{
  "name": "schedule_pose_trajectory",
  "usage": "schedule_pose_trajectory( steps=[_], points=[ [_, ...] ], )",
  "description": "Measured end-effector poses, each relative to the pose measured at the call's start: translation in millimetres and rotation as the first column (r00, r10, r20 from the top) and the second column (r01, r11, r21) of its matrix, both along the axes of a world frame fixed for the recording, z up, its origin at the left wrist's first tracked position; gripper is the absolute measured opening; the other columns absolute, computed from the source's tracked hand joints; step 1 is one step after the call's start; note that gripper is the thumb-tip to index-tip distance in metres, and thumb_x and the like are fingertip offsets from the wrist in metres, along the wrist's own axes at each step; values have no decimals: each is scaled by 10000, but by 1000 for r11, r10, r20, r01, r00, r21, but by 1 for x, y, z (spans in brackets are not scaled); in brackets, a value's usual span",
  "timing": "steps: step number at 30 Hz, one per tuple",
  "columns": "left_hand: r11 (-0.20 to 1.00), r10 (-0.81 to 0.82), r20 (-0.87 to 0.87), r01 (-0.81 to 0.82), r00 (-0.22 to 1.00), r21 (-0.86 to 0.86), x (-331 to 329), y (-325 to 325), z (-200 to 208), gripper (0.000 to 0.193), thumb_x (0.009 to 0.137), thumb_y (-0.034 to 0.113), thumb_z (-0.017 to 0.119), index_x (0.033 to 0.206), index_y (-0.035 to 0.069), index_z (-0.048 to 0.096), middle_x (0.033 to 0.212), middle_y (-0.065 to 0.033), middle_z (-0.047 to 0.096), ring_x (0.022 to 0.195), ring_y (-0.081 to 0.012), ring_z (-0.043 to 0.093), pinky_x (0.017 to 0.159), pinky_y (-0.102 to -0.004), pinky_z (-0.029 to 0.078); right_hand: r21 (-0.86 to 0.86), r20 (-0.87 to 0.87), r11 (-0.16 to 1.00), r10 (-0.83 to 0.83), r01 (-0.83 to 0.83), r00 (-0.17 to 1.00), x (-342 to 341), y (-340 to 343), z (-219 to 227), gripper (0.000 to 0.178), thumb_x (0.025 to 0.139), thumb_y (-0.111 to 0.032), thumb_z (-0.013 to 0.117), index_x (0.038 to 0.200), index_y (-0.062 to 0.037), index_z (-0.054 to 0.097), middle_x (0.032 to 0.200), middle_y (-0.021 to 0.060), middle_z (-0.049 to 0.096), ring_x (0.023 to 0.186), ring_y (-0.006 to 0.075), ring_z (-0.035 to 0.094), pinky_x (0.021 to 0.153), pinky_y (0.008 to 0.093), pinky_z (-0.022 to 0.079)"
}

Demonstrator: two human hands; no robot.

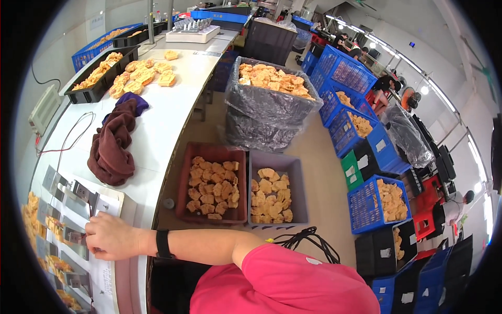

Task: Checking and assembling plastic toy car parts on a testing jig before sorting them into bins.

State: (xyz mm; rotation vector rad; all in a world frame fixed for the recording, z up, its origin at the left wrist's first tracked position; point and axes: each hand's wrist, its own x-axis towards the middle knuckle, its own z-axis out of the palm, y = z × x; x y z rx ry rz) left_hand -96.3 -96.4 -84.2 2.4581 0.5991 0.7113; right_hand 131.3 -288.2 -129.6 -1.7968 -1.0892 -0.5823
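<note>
My right hand [111, 236], with a black band on its wrist, reaches left over a pale bench fixture [107, 277] fitted with a row of metal plates. Its fingers are curled down among the plates; what they hold is hidden. Several orange-yellow, block-like pieces [55, 264] lie by the plates, partly cut off by the picture's rim. On the white table [162, 112] beyond the fixture lies a crumpled maroon cloth [112, 144], with a purple cloth [137, 103] against it. My left hand does not show.
Farther along the table are more orange-yellow pieces [138, 76] and a black tray [86, 94]. On the floor beside it stand a red bin [180, 183], a grey bin [300, 191] and plastic-lined crates [261, 125]. Blue crates [361, 220] line the right side; black cables [308, 243] lie near my arm.
</note>
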Motion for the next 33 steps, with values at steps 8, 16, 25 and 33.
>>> schedule_pose_trajectory(
  steps=[8, 16, 25, 33],
  points=[
    [997, 59, 266, -45, 962, -59, 2, 8, -39, 270, 882, 130, 700, 1024, -97, 673, 994, -213, 674, 882, -274, 633, 805, -359, 534, -5, 27, 1000, -2, 2, 1000, -2, -8, 3, 113, 684, -197, 698, 676, -145, 598, 798, 36, 541, 842, 241, 545, 769, 370, 422],
    [996, 78, 333, -61, 940, -61, 1, 11, -43, 215, 872, 96, 709, 979, -87, 674, 944, -177, 678, 810, -236, 634, 740, -336, 548, -52, 24, 998, 21, -19, 999, -2, -9, 8, 138, 734, -202, 713, 751, -127, 600, 832, 40, 548, 876, 233, 557, 786, 359, 420],
    [997, 63, 311, -49, 948, -54, -2, 10, -41, 220, 879, 107, 700, 972, -90, 667, 922, -179, 668, 821, -243, 620, 739, -346, 537, -97, 10, 995, 28, -27, 1000, -3, -12, 10, 133, 781, -209, 699, 795, -118, 602, 857, 34, 547, 865, 225, 549, 793, 359, 415],
    [998, 67, 314, -64, 947, -19, -1, 6, -40, 229, 880, 119, 701, 967, -92, 678, 945, -200, 674, 841, -266, 624, 783, -365, 522, -66, 26, 998, 11, -10, 1000, -3, -9, 6, 116, 757, -207, 692, 764, -136, 600, 838, 33, 540, 870, 223, 546, 789, 360, 421]
  ],
)
